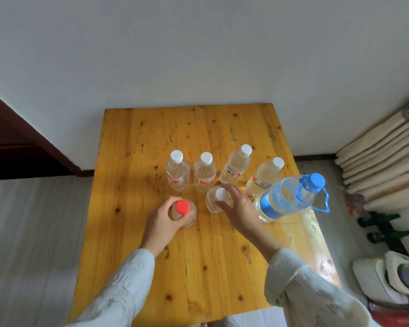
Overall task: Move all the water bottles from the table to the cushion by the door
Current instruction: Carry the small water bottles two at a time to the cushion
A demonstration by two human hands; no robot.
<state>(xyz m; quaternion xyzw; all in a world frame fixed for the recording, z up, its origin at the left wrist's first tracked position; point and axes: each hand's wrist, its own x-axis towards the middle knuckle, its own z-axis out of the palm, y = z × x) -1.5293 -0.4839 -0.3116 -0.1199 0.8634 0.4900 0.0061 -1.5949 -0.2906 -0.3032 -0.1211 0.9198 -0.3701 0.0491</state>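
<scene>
On the yellow wooden table (151, 128) stand several clear water bottles. My left hand (162, 220) is wrapped around a red-capped bottle (182, 207) near the table's middle. My right hand (236, 206) grips a small white-capped bottle (216, 199) beside it. Behind them stands a row of white-capped bottles, from the leftmost one (177, 171) to the rightmost one (265, 178). A large blue-capped jug (291, 197) with a blue handle stands at the right edge, close to my right wrist. No cushion by a door shows.
A white wall rises behind the table. A dark red door frame (28, 138) is at the left. Stacked beige folded mats (383, 161) lean at the right, with white shoes (392, 274) and dark objects on the floor below them.
</scene>
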